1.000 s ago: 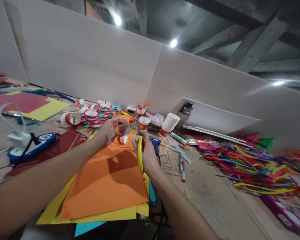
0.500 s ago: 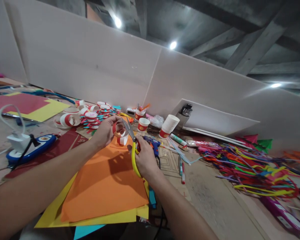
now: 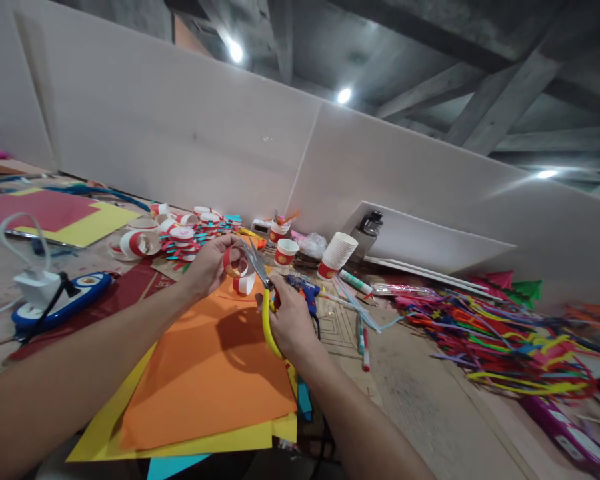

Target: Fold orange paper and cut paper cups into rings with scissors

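Observation:
My left hand (image 3: 211,267) pinches a cut paper cup (image 3: 243,285), whose red-and-white wall hangs in a curled strip. In my right hand (image 3: 291,313) are scissors (image 3: 267,307) with yellow handles; the fingers are wrapped round the grips. The scissor blades (image 3: 257,259) are parted and point up and left, right beside the curled strip. Whether they touch the paper I cannot tell. Below both hands lies an orange paper sheet (image 3: 205,380) over yellow sheets (image 3: 100,427). A blue glue gun (image 3: 309,295) lies just behind my right hand.
Several decorated cup pieces (image 3: 182,240) sit at the back left. Behind my hands stand a single paper cup (image 3: 286,252), a cup stack (image 3: 338,255) and a dark bottle (image 3: 367,233). Colourful pipe cleaners (image 3: 505,347) heap up on the right. A blue power strip (image 3: 65,303) lies left.
Both hands stay nearly in place, with the scissors and the cut cup still held. The scissors have shifted very slightly to the left.

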Demonstrator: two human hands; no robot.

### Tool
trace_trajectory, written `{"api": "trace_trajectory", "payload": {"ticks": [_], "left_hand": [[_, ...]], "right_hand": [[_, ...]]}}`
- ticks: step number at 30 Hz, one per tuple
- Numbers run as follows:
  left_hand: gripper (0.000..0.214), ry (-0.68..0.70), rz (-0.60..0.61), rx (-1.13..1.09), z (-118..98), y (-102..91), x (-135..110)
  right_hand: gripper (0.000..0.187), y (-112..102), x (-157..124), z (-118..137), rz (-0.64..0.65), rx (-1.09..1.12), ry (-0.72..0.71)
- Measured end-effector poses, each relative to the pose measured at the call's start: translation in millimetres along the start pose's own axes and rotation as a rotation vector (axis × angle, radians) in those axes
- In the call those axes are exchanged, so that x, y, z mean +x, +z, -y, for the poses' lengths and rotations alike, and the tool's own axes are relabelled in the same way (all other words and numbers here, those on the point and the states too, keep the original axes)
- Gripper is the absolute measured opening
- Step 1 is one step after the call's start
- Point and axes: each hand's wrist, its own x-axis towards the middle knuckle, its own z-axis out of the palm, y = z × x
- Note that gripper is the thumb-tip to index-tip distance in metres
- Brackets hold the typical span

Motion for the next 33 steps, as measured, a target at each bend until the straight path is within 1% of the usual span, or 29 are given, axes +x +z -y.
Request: {"api": "trace_trajectory", "payload": {"ticks": [3,7,10,13,17,19,25,29,33], "left_hand": [[0.004,-0.025,-0.002,-0.01,-4,3.3,0],[0.008,-0.042,0.049,0.035,-12,6.9,-1],[0.009,-0.058,0.09,0.035,-14,6.7,-1],[0.01,-0.077,0.086,0.024,-14,5.1,0],[0.014,-0.002,0.049,-0.02,-11,1.0,2],[0.013,0.006,0.07,-0.013,-9,-1.1,2],[0.009,-0.13,0.139,0.075,-8,0.5,0],[0.013,-0.15,0.18,0.099,-11,1.3,-1],[0.013,-0.14,0.239,0.097,-11,-4.6,2]], "right_hand": [[0.032,-1,0,1,0.01,-0.033,0.013],[0.03,-4,1,3,0.017,-0.034,0.011],[0.028,-5,1,3,0.018,-0.022,-0.003],[0.028,-6,0,2,0.021,-0.018,0.007],[0.027,-6,1,3,0.039,-0.032,0.039],[0.028,-6,1,2,0.045,-0.039,0.031],[0.039,-4,2,-4,-0.014,-0.048,-0.028],[0.036,-3,2,-5,-0.021,-0.066,-0.055],[0.03,-5,1,-4,-0.015,-0.107,-0.042]]}}
